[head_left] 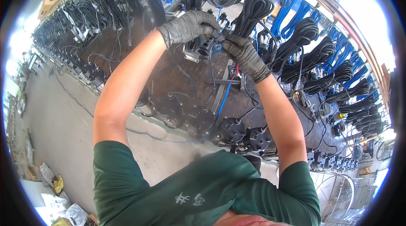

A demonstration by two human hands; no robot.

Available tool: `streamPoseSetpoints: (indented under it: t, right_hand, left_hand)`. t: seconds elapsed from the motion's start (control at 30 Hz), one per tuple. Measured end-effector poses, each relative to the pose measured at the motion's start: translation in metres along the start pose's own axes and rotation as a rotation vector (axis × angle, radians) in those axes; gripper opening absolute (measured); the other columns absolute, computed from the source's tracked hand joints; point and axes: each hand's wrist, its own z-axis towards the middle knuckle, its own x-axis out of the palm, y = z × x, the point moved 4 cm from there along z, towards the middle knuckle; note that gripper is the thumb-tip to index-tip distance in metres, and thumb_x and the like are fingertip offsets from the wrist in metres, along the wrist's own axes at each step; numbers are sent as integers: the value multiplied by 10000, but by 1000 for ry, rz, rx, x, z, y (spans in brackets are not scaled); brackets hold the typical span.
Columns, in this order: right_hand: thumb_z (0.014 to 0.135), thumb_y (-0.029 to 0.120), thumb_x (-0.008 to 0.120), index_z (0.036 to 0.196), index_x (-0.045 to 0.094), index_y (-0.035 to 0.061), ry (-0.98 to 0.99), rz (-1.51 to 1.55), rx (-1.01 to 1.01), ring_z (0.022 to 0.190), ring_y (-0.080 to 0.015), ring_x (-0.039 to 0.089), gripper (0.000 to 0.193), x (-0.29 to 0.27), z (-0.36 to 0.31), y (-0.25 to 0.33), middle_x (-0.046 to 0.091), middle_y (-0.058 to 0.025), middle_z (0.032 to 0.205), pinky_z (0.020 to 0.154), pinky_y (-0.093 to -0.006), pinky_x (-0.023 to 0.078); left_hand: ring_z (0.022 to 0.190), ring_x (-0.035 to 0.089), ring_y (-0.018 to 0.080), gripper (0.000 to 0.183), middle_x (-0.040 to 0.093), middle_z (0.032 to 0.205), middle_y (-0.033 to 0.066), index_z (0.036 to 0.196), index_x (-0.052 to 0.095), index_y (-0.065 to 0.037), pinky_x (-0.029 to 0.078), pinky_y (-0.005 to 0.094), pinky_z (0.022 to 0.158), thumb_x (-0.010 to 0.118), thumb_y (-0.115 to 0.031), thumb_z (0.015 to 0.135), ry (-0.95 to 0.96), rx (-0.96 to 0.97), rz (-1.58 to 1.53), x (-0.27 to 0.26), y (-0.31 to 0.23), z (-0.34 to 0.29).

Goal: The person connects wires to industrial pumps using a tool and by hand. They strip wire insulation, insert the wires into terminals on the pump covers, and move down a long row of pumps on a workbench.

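Observation:
Both my hands wear grey knit gloves and meet over the dark workbench (156, 63). Between their fingertips is a small black cable connector (217, 36). My left hand (188, 27) pinches it from the left, and my right hand (246, 56) has its fingers closed on it from the right. Just under the connector is a small blue loop (217, 48). A blue cable (225, 99) and a short red wire run down the bench below my right hand. Coiled black cable bundles (255, 6) hang right behind my hands. The fingers hide part of the connector.
Rows of black cable coils (105, 6) hang along the bench's far side, with blue coils (285, 12) behind on the right. Round black motor-like housings (232, 129) line the near edge. Loose cables cross the bench. Bags (76, 213) lie on the floor at lower left.

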Motion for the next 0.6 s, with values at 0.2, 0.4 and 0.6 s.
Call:
streamPoseSetpoints:
  t: [0.2, 0.4, 0.6]
  right_hand:
    - [956, 261, 689, 1104, 682, -19, -159, -271, -282, 784, -191, 588, 317, -3, 4, -11, 670, -129, 879, 755, -336, 500]
    - [965, 211, 664, 1053, 688, -16, -161, -188, -281, 751, -151, 573, 245, 0, 1, -13, 678, -89, 852, 719, -318, 498]
    - [967, 200, 660, 1092, 671, -16, -158, -111, -328, 767, -141, 572, 250, 3, -3, -21, 660, -62, 838, 714, -317, 496]
  left_hand:
    - [850, 664, 123, 275, 705, 960, 59, 1189, 675, -53, 565, 293, 768, 644, 1, 921, -23, -116, 54, 6, 6, 6]
    - [786, 670, 128, 179, 694, 916, 79, 1117, 653, -13, 584, 288, 707, 625, -21, 940, -2, -97, -18, 13, -1, 3]
    - [798, 705, 157, 203, 692, 919, 87, 1126, 654, -4, 607, 298, 710, 650, -53, 930, 60, -80, 42, 16, -15, 6]
